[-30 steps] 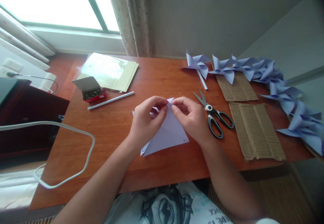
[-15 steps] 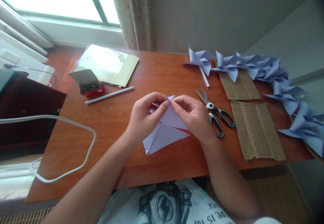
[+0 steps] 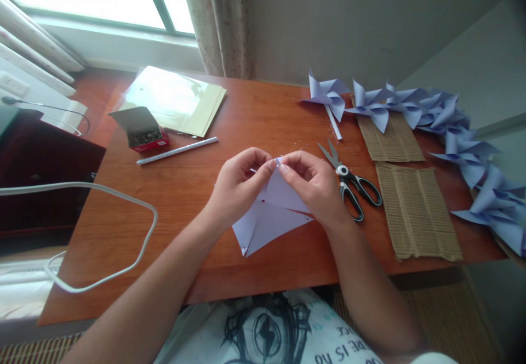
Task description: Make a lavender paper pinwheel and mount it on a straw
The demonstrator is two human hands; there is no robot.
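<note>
A cut sheet of pale violet paper (image 3: 275,227) with slits and small holes lies under my hands, its far corner raised. My left hand (image 3: 242,183) pinches that corner between thumb and forefinger. From the other side my right hand (image 3: 310,180) pinches the same corner, its fingertips almost touching the left ones. My fingers hide most of the corner and anything small between them. To the right of my right hand lie scissors (image 3: 343,172) with black and white handles, their blades apart.
Several paper pinwheels (image 3: 370,103) line the right and back of the wooden table (image 3: 172,243), some on cardboard pieces (image 3: 419,210). A rolled paper stick (image 3: 176,151), an open red box (image 3: 148,139) of small metal pieces and folders (image 3: 176,98) lie left. A white cable (image 3: 150,232) loops over the left edge.
My fingertips have shifted slightly on the raised corner, and the paper's near part has turned and slid a little to the right. Both hands keep their pinch.
</note>
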